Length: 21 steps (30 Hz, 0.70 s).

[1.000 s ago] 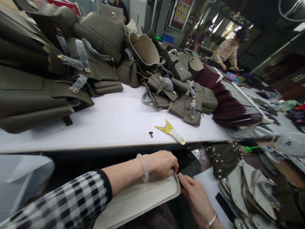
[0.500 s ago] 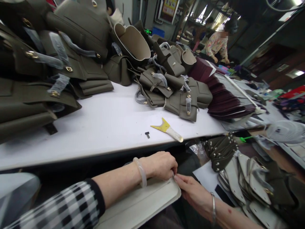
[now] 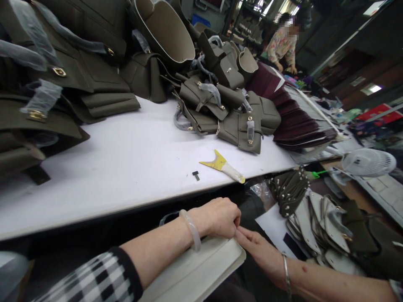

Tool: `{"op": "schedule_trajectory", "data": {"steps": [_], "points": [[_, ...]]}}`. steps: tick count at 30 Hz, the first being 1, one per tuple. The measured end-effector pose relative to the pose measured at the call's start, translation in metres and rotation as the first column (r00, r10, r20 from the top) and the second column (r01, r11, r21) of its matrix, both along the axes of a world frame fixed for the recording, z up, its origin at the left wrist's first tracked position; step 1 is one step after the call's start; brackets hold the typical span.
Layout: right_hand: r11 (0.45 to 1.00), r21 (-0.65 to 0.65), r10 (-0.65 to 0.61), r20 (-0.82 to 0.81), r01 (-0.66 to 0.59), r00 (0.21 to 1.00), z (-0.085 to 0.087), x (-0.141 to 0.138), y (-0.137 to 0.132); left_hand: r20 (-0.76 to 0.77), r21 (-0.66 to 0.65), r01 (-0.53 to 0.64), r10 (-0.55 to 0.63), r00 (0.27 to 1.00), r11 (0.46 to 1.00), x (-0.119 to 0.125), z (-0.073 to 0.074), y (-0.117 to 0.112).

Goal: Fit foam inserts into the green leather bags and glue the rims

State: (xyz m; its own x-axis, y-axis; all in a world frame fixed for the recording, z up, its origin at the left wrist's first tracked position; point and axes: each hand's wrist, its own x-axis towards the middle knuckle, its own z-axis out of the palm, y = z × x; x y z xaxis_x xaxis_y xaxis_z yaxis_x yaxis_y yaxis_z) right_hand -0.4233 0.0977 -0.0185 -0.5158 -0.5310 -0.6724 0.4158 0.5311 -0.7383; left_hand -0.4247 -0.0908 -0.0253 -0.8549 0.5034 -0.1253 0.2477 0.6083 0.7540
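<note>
Below the table edge, on my lap, lies a pale grey flat bag panel. My left hand, with a pale bangle on the wrist, is closed in a fist on the panel's far corner. My right hand, wearing a thin metal bracelet, lies at the same corner with its fingers stretched out, their tips touching the left hand. What the left fingers pinch is hidden.
The white table carries a yellow scraper, a small black piece, olive-green handbags and a fanned maroon stack. Low right are studded olive pieces, grey cut parts and a fan. A person works far back.
The view has tipped down and moved closer to the table. My right hand has slid under the panel's corner and flattened against the left hand, which stays closed on the corner.
</note>
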Motion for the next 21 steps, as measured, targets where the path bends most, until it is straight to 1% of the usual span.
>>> {"op": "schedule_trajectory", "data": {"steps": [3,6,8,10,12,14,16,18,21], "points": [[1.000,0.005,-0.007,-0.085,0.007,0.996,-0.003,0.003,0.002,0.014,-0.006,-0.018,0.018,1.000,1.000,0.000,-0.001,0.003],[0.998,-0.038,-0.047,-0.102,0.043,0.994,-0.008,0.006,0.007,0.019,-0.025,-0.048,0.049,0.999,0.999,0.006,0.005,0.002],[0.988,-0.118,-0.105,-0.042,0.099,0.994,-0.013,0.009,0.010,0.014,-0.046,-0.078,0.079,0.997,0.996,0.014,0.012,0.000],[0.962,-0.212,-0.165,0.055,0.173,0.985,-0.016,0.012,0.012,0.011,-0.067,-0.123,0.124,0.992,0.990,0.026,0.020,-0.004],[0.929,-0.287,-0.204,0.126,0.233,0.971,-0.018,0.015,0.015,0.016,-0.074,-0.198,0.199,0.980,0.977,0.041,0.027,-0.009],[0.912,-0.324,-0.215,0.140,0.250,0.966,-0.021,0.015,0.017,0.028,-0.066,-0.291,0.293,0.956,0.955,0.060,0.032,-0.015],[0.924,-0.312,-0.204,0.085,0.221,0.975,-0.026,0.014,0.020,0.043,-0.061,-0.371,0.373,0.927,0.927,0.079,0.035,-0.021],[0.949,-0.272,-0.173,-0.018,0.161,0.985,-0.033,0.012,0.022,0.048,-0.067,-0.446,0.450,0.892,0.892,0.098,0.037,-0.024],[0.972,-0.219,-0.126,-0.206,0.080,0.970,-0.042,0.011,0.024,0.028,-0.093,-0.575,0.579,0.815,0.813,0.119,0.037,-0.021]]}}
